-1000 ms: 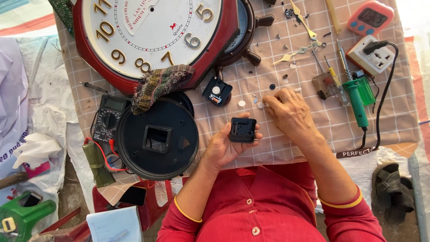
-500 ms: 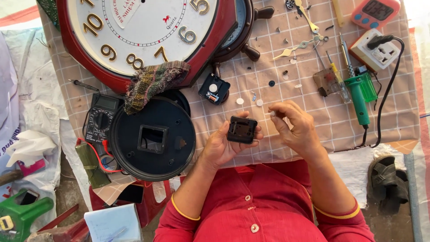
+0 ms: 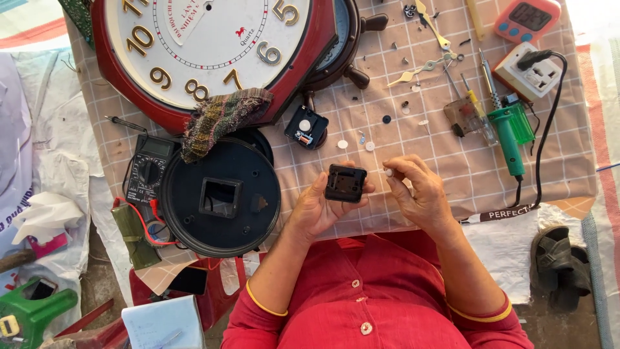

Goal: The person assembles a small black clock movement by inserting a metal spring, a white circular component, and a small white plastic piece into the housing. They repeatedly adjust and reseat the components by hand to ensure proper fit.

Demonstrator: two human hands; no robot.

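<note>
Two hands at work – left hand point(image 3: 321, 208) gripping black clock movement point(image 3: 345, 183), right hand point(image 3: 418, 191) pinching small white part point(image 3: 389, 172) just beside it

A red-rimmed wall clock point(image 3: 206, 52), black multimeter point(image 3: 147, 171) and green soldering iron point(image 3: 507, 132) lie about.

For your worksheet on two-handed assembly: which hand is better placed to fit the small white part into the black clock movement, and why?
Probably the right hand: its fingertips pinch the small white part just beside the black clock movement, which the left hand cradles and steadies.
</note>
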